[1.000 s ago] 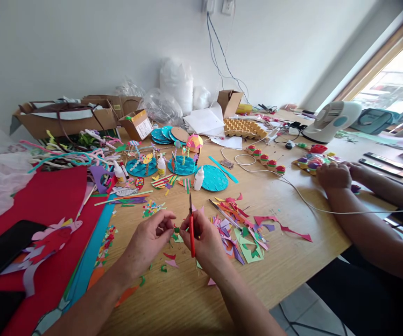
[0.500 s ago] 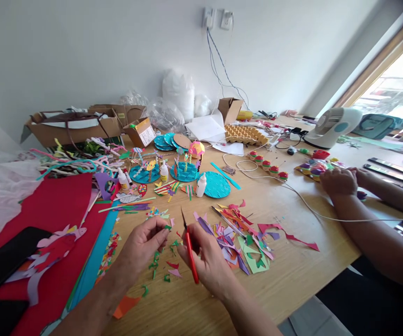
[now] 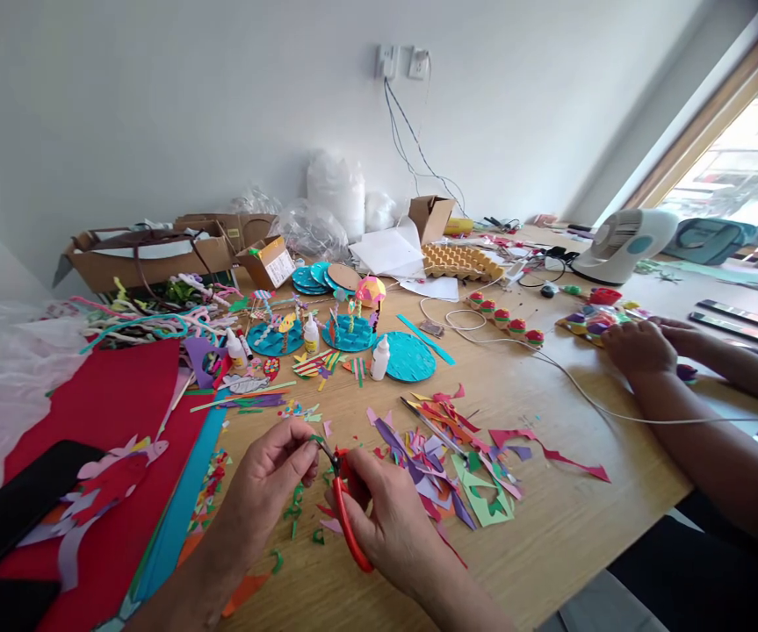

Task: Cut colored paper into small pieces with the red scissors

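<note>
The left hand (image 3: 273, 478) has its fingers clamped on a small scrap of green paper (image 3: 314, 438); the right hand (image 3: 392, 509) has its fingers curled around smooth, looped red-handled scissors (image 3: 352, 531), slim tips right at the scrap, above the wood-grained tabletop (image 3: 563, 535) toward its near edge. Jagged paper offcuts (image 3: 431, 483) lie beside; a rough-surfaced turquoise disc (image 3: 410, 355) sits nearer the back edge.
</note>
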